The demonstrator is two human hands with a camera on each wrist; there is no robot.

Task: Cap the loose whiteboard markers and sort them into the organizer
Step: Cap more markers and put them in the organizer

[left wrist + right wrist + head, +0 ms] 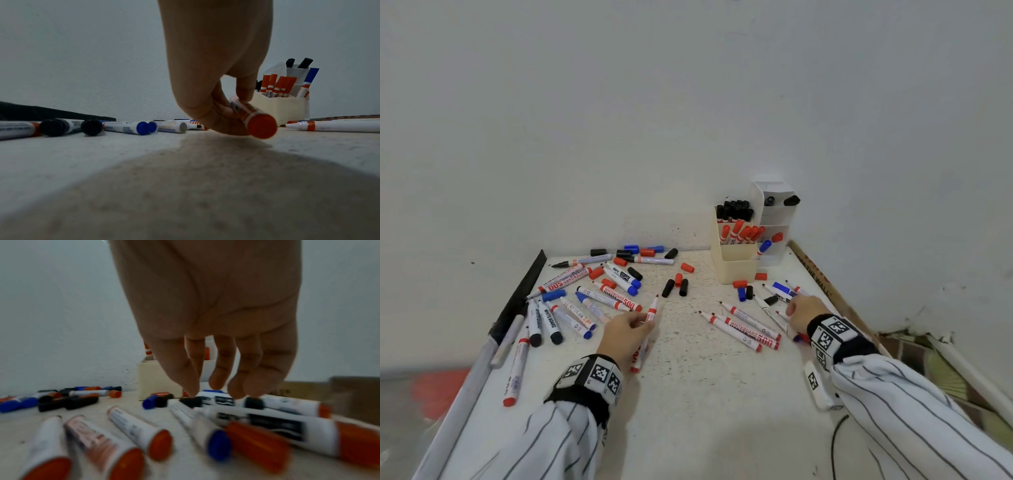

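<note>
At the left edge of the bench (688, 394), a dark strip (517, 301) borders a fan of uncapped markers (571, 308), leaving little free room there. The left hand (625, 334) has its fingers (243, 91) clamped on a red marker (648, 329), tip forward and barrel raised, presumably to receive a cap. Open surface lies between the hands. The right hand (803, 313) hovers with fingers (218, 379) apart, holding nothing, over mixed markers and caps (767, 298), likely seeking a red cap (739, 283). The organizer (736, 263) stands at the far right corner against the wall, reds and blacks already sorted.
</note>
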